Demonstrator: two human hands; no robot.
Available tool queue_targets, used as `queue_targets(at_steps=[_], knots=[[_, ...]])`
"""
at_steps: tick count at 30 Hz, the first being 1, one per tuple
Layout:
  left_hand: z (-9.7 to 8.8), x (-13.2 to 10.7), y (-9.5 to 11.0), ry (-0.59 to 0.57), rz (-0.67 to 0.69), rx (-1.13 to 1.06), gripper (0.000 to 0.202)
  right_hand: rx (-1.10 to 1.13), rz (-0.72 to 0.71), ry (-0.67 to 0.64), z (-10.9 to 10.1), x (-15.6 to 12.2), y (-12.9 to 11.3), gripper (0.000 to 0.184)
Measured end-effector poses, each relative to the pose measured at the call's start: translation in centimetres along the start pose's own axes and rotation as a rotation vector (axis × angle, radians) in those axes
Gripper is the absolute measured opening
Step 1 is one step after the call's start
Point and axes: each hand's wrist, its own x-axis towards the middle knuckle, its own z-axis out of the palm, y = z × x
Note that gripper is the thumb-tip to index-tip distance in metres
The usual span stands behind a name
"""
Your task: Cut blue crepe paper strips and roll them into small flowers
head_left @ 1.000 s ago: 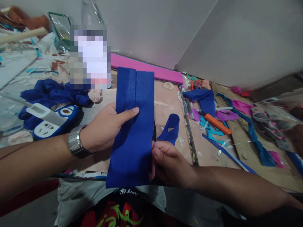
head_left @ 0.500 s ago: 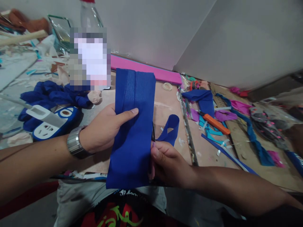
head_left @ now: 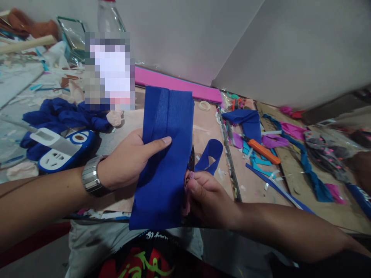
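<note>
A long folded piece of blue fabric (head_left: 166, 166) is held up over the table by my left hand (head_left: 127, 160). My left thumb lies across its front, and the other fingers are hidden behind it. My right hand (head_left: 210, 195) grips scissors (head_left: 191, 160) with pinkish handles. Their dark blade stands along the fabric's right edge; part of the scissors is hidden by the cloth and my fingers. Just beyond, a curled blue strip (head_left: 211, 154) lies on the table.
Crumpled blue cloth (head_left: 60, 116) and a blue-white power strip (head_left: 69, 148) lie at left. At right are an orange utility knife (head_left: 263, 151) and fabric scraps (head_left: 246, 119). A pink strip (head_left: 176, 85) runs along the wall; a clear bottle (head_left: 110, 19) stands at the back.
The fabric's top has shifted slightly right and down. The scissors' blade now shows more, standing apart from the fabric's edge. Both hands keep their hold.
</note>
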Motion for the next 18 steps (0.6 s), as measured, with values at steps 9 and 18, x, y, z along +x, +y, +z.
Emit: queue_targets(at_steps=[9,18], knots=[[-0.17,-0.12,-0.14,-0.030,0.004,-0.007,0.036,0.013,-0.027,-0.008,0.03,0.09,-0.12,0.051],[-0.46,-0.11,-0.33,-0.014,0.063,0.084,0.034,0.043,-0.030,-0.002,0.15,0.08,-0.26,0.049]])
